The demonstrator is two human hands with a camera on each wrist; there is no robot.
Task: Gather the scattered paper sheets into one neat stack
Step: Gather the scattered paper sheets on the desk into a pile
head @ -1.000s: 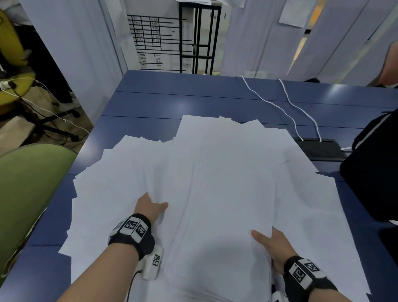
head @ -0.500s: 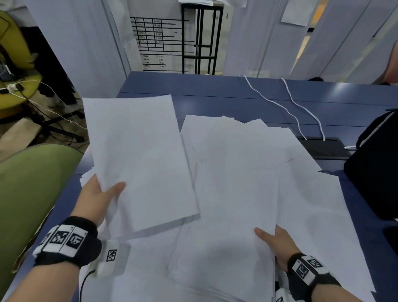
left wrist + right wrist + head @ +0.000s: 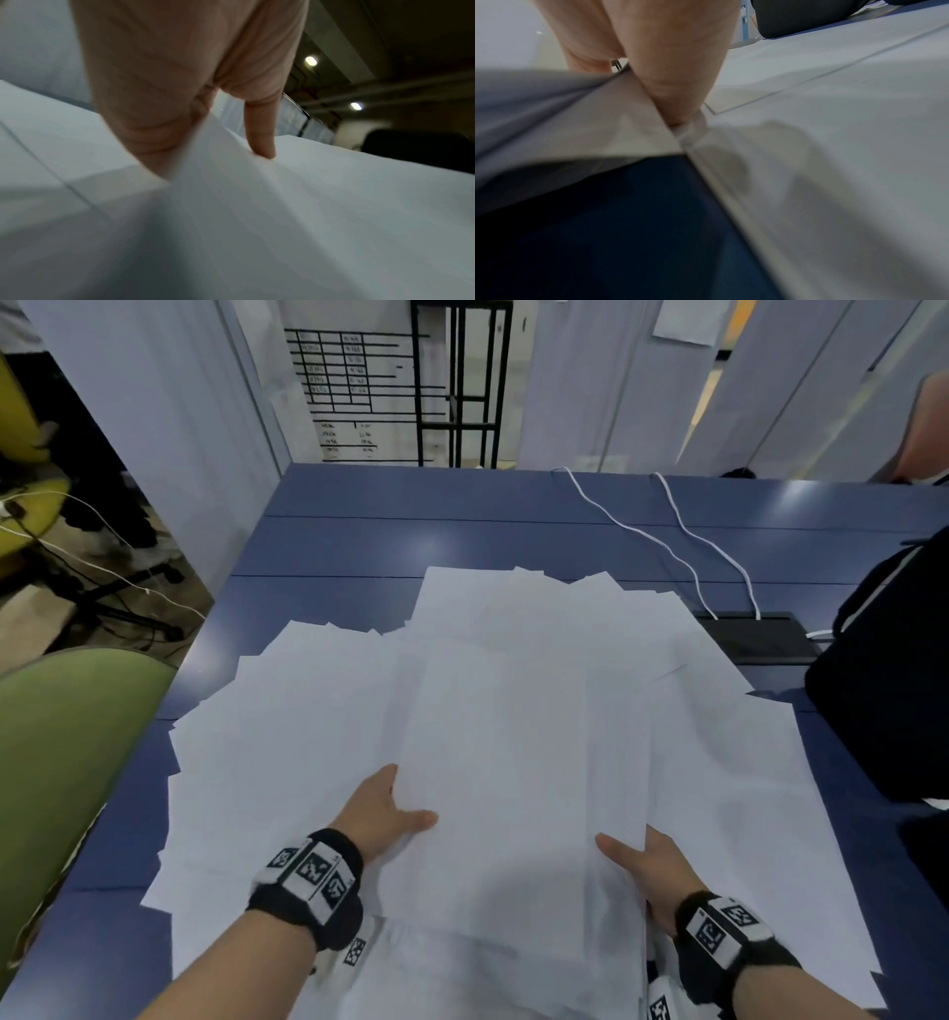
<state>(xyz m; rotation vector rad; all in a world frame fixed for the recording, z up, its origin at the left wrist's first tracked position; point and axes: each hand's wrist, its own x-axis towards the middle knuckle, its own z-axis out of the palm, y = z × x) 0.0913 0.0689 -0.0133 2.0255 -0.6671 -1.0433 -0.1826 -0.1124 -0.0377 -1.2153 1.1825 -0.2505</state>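
**Fingers tucked under the middle bundle, thumbs clamped on top**

Fingers of the left hand (image 3: 377, 814) are hidden beneath the left edge of the middle bundle of sheets (image 3: 506, 762); only the thumb shows, laid flat on top, so the hand pinches that edge. The left wrist view confirms it: a thumb tip (image 3: 262, 142) presses the paper down while the palm vanishes under a lifted, blurred edge. The right hand (image 3: 652, 870) mirrors it at the bundle's right edge, thumb on top, fingers out of sight below. In the right wrist view the paper edge is caught between thumb and fingers, with the dark blue worktop (image 3: 628, 223) showing under the raised sheet; the picture is soft, so finer detail is lost.

Both forearms reach forward, each wrist wearing a black band with printed markers; the lower frame edge cuts them off.

Around the bundle, scattered paper sheets (image 3: 287, 737) fan out left, right and beyond it over the worktop (image 3: 411, 536). Farther right lies a black bag (image 3: 893, 685), partly cut off. Two white cables (image 3: 683, 546) run to a dark floor-box lid (image 3: 760, 639) beyond the paper. A green chair (image 3: 67, 762) stands at the left.
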